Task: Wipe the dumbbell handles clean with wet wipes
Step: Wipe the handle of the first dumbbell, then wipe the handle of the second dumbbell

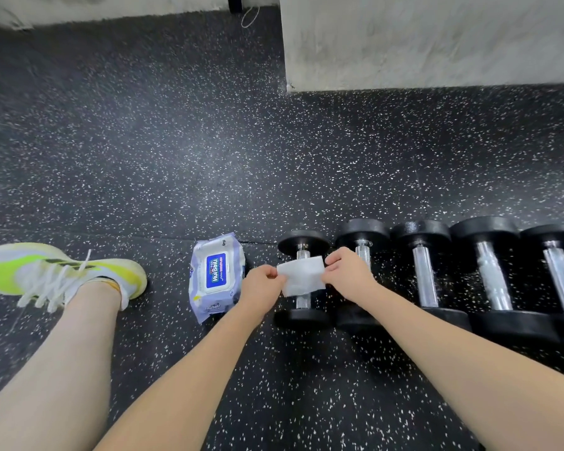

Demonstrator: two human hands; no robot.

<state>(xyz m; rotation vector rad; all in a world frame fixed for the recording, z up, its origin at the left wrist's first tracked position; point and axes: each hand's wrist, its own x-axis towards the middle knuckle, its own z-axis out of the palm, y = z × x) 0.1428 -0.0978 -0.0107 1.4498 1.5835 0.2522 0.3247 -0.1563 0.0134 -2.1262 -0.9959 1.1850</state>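
Looking down from the head cam: both hands stretch a white rectangular wet wipe (pixel 302 275) flat right above the chrome handle of the leftmost black dumbbell (pixel 302 277). Left hand (pixel 263 286) pinches the wipe's left edge, right hand (pixel 348 269) pinches the right edge, fingers curled on it. Whether the wipe touches the handle, can't tell. Four more black dumbbells (pixel 424 271) line up to the right on the speckled black rubber floor (pixel 209 151). A purple-and-white wet wipe pack (pixel 216 275) lies just left of the left hand, and a neon-yellow sneaker (pixel 59 271) sits further left.
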